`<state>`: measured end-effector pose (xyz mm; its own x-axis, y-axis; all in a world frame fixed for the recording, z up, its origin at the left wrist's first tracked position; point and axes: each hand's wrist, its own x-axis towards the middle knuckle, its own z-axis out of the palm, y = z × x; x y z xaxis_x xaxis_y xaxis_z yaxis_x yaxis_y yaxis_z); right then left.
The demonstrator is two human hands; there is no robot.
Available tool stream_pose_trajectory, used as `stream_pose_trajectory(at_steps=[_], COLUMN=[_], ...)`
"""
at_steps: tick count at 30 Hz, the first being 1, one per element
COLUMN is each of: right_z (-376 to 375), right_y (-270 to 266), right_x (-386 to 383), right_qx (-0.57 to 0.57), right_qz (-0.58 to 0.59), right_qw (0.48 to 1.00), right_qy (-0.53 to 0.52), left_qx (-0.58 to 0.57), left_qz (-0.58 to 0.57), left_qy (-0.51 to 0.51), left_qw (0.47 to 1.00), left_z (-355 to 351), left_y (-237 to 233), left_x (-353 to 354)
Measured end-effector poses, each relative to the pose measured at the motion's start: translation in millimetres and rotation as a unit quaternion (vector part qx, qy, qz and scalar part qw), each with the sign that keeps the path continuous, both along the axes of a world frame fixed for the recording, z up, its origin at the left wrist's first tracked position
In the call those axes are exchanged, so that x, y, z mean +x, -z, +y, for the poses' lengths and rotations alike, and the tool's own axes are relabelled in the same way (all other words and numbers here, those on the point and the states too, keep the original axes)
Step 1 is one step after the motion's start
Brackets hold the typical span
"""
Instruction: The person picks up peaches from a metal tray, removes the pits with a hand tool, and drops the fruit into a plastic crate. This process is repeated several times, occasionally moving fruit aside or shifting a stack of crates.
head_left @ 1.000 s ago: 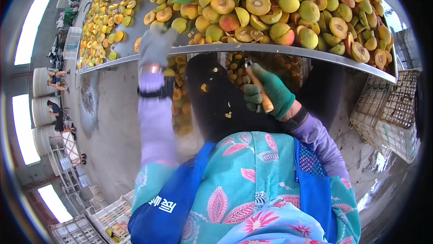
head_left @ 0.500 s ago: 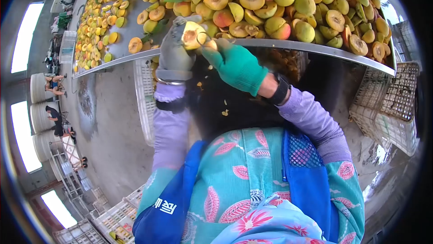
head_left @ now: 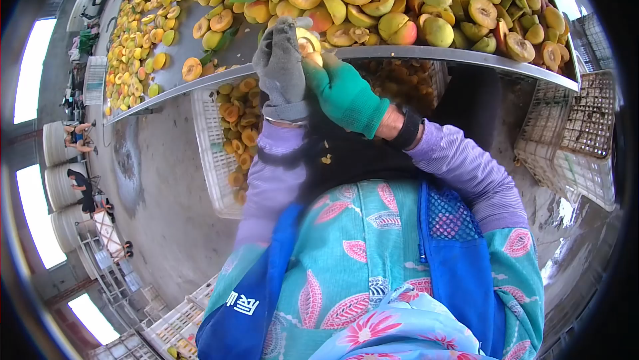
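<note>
My left hand [head_left: 281, 63], in a grey glove, is closed around a cut yellow peach [head_left: 308, 43] just above the table's metal rim. My right hand [head_left: 349, 97], in a green knitted glove, is closed with its fingertips pressed against the near side of that peach. A thin dark curved tool showed at the right fingertips half a second ago; the fingers hide it now. Beyond both hands, a heap of whole and halved peaches [head_left: 399, 3] covers the metal sorting table [head_left: 249, 47].
A white crate [head_left: 212, 153] of peach halves stands below the table rim, left of my forearms. Stacked plastic crates [head_left: 566, 133] are at the right. Several crates [head_left: 176, 327] lie at lower left. Seated people [head_left: 81, 190] are far off at left.
My left hand has turned and moved slightly right, closing up to the right hand around the peach, whose cut face shows less. The left forearm's shift uncovers the crate of halves.
</note>
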<state>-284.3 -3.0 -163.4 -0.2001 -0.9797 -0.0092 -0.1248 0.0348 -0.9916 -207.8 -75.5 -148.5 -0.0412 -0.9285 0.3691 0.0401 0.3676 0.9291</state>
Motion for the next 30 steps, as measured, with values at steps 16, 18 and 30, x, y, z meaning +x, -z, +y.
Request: stream_pose_trajectory(at_steps=[16, 18, 30], right_z=[4.9, 7.9, 38.5], right_y=[-15.4, -16.0, 26.7], right_x=[-14.4, -16.2, -55.2], right_qx=[0.122, 0.140, 0.123], right_qz=[-0.612, -0.562, -0.758], right_qw=[0.760, 0.798, 0.609], right_qy=[-0.183, -0.170, -0.197], left_qx=[0.000, 0.006, 0.093], left_qz=[-0.257, -0.247, -0.267], left_qy=[0.172, 0.277, 0.059], left_qw=[0.951, 0.929, 0.957], left_z=[-28.9, -28.6, -12.3], left_y=[-16.4, -17.1, -15.8], left_x=[-3.4, -2.5, 109.5])
